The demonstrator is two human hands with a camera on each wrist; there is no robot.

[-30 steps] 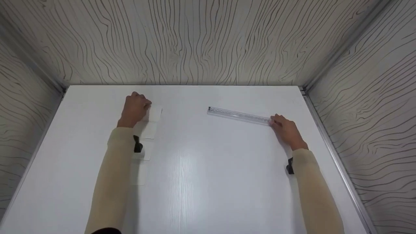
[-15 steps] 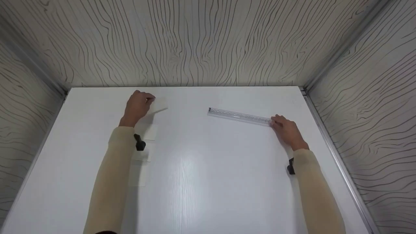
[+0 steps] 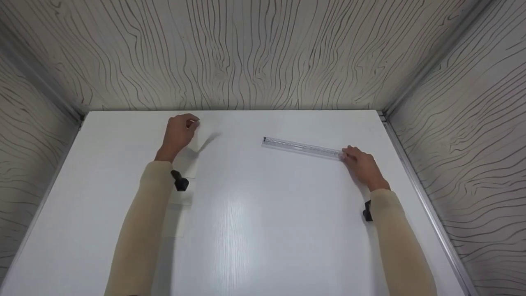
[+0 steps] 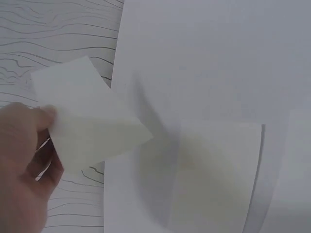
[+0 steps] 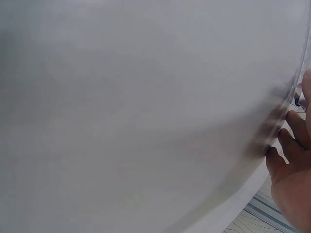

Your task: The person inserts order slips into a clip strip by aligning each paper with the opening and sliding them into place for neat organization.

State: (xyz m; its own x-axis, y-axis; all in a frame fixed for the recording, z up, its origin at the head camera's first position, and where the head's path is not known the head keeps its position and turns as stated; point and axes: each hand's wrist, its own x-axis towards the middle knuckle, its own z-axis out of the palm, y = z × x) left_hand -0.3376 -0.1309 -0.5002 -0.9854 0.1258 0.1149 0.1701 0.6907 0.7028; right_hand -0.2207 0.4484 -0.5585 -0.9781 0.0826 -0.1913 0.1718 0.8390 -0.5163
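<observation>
My left hand [image 3: 178, 133] pinches a small pale sheet of paper [image 4: 92, 116] at its edge between thumb and fingers, raised near the table's back edge. The left wrist view shows the sheet tilted, one corner pointing toward another pale sheet [image 4: 218, 170] lying flat on the table. In the head view, several such sheets lie in a column, one of them a flat sheet [image 3: 174, 224] partly hidden by the left sleeve. On the right, my right hand [image 3: 363, 164] grips one end of a clear ruler [image 3: 302, 147], which slants up toward the table's middle.
The white table [image 3: 263, 213] is bounded at the back by a wood-grain panel [image 3: 230, 53]. A similar panel [image 3: 485, 135] rises on the right behind a metal rail [image 3: 435, 216]. A small black wrist camera [image 3: 181, 181] sits at the left cuff.
My left hand has lifted the paper sheet off the far end of the column and moved it slightly right. The right hand and the ruler stay almost where they were.
</observation>
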